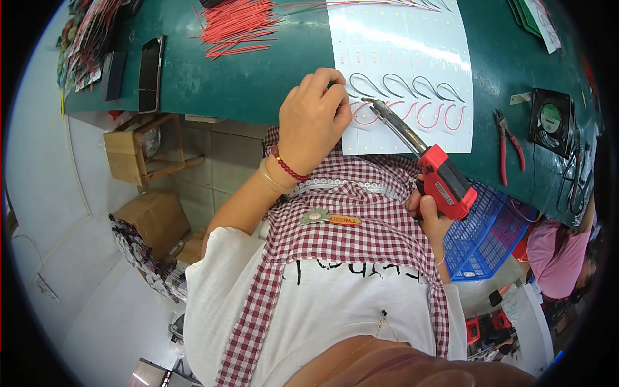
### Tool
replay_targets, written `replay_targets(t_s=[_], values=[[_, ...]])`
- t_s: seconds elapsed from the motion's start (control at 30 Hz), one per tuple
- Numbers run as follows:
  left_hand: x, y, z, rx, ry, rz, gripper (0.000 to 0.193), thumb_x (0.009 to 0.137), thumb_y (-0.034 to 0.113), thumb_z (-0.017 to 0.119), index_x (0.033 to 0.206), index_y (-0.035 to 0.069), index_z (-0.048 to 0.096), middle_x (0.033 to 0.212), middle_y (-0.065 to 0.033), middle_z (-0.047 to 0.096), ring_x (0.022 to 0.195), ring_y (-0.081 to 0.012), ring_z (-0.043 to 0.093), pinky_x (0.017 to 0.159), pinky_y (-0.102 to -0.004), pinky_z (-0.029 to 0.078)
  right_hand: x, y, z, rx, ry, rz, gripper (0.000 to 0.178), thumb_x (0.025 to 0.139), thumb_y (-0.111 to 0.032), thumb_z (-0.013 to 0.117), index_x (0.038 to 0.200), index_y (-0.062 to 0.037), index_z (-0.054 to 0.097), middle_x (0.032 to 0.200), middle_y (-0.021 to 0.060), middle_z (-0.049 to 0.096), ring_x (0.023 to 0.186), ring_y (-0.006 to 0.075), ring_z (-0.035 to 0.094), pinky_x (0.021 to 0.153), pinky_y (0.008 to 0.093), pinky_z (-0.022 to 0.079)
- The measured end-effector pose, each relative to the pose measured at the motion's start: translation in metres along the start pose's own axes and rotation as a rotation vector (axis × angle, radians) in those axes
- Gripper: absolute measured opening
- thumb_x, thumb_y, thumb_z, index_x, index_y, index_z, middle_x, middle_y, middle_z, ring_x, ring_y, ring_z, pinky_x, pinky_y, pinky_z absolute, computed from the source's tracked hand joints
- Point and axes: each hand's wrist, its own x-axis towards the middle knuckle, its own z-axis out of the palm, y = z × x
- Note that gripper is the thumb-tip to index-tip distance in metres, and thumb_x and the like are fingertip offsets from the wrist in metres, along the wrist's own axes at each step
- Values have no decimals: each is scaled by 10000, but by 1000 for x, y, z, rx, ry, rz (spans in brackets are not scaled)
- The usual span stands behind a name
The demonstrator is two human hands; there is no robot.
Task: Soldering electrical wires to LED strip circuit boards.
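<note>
My right hand (pixel 428 209) grips the handle of a red and black soldering gun (pixel 446 182). Its long metal barrel slants up and left, bringing the tip close to the fingers of my left hand (pixel 314 113). Those fingers are pinched together at the left edge of a white circuit board panel (pixel 406 71), around what looks like a thin wire end; the fingertips partly hide it. On the panel, several black wires (pixel 394 84) curve in loops above several curved red wires (pixel 427 116). Small yellowish dots run in rows across the panel.
A pile of red wires (pixel 242 24) lies on the green table (pixel 193 77), left of the panel. Further left are a phone (pixel 151 74) and a dark box (pixel 113 76). Red-handled cutters (pixel 509 147) and a black fan (pixel 551 122) lie right. A blue crate (pixel 480 242) stands below.
</note>
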Motion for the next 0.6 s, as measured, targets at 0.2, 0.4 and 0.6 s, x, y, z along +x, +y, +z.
replay_targets(t_s=[0.2, 0.4, 0.6], values=[[-1, -3, 0, 0, -8, -13, 128, 686, 12, 662, 714, 46, 542, 955, -28, 590, 685, -188, 566, 600, -324, 462, 0, 3, -2, -104, -1, 48, 411, 914, -252, 596, 1191, 29, 482, 656, 78, 534, 565, 138, 488, 522, 262, 397], [-2, -1, 2, 5, 2, 7, 136, 685, 11, 663, 717, 48, 536, 952, -27, 587, 681, -192, 560, 609, -326, 460, 0, -3, -3, 60, -34, 17, 377, 915, -273, 597, 1144, 5, 483, 688, 81, 545, 596, 144, 511, 539, 274, 413], [-3, 1, 2, 3, -4, -3, 134, 686, 11, 662, 721, 46, 537, 948, -31, 584, 693, -196, 564, 612, -329, 460, 1, -6, 1, -78, -13, 91, 334, 915, -258, 584, 1108, 0, 495, 696, 81, 547, 591, 144, 511, 555, 270, 418]])
